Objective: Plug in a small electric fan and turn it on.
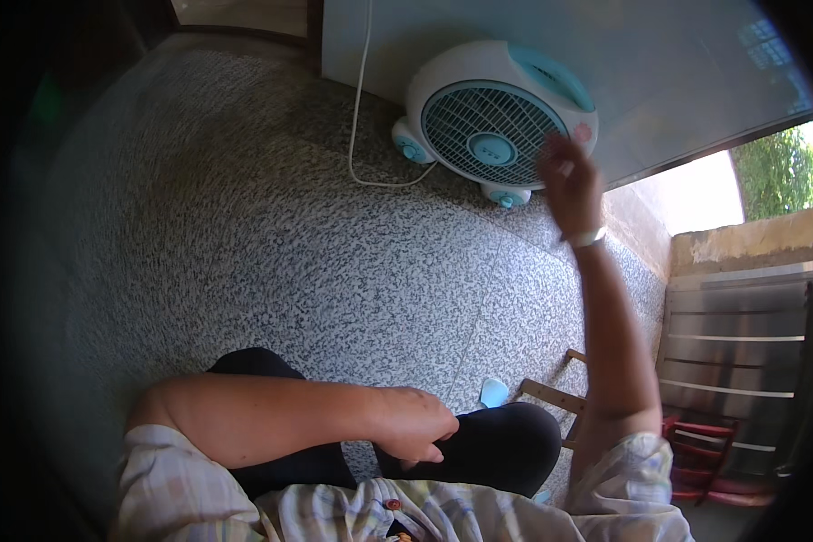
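Observation:
A white and light-blue box fan (493,132) stands on the speckled floor against a pale panel. My right hand (569,179) is raised by the lower right edge of its grille, blurred, with the fingers bent; whether it touches the fan or holds something small, I cannot tell. A pale band circles that wrist. My left hand (420,427) rests over my dark-trousered knee (508,440), fingers curled and partly hidden underneath. Just beyond that knee, a light-blue plastic piece (494,393) lies on the floor.
The fan's white cord (354,129) loops over the floor to its left. Wooden legs (552,395) of a piece of furniture stand beside my right forearm. A red chair (701,454) and a slatted metal gate or door (732,352) are at the right. A low wall (745,240) lies beyond the panel.

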Motion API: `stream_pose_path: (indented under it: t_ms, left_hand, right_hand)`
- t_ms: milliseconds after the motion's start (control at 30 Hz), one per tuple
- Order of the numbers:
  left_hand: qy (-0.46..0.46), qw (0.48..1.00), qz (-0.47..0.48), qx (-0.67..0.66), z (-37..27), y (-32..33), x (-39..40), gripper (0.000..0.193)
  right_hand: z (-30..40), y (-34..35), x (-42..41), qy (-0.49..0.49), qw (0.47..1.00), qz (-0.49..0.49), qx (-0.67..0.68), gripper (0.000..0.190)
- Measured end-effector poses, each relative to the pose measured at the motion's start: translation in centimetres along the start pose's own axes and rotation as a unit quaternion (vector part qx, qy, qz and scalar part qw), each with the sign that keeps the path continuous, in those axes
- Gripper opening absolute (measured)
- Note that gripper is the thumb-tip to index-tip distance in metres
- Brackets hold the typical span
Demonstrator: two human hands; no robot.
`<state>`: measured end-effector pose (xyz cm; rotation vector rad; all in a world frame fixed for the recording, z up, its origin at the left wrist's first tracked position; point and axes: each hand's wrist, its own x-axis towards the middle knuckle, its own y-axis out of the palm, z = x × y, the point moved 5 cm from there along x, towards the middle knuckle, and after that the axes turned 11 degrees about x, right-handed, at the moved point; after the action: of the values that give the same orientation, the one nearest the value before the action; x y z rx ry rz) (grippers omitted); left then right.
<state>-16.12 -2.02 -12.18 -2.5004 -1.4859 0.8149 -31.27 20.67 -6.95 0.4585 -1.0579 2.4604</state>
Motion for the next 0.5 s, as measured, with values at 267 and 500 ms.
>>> stream_pose_path:
  t_ms: [267, 500]
  left_hand:
    - [0.026, 0.999, 0.006, 0.034, -0.6, -0.2, -0.9, 0.03]
    - [0.019, 1.0, 0.01, 0.017, -1.2, 0.5, -2.4, 0.032]
  right_hand:
    - [-6.5, 0.3, 13.9, -0.012, 0.947, 0.121, -0.298, 0.041]
    - [-5.8, 1.0, 13.4, -0.028, 0.909, 0.142, -0.39, 0.027]
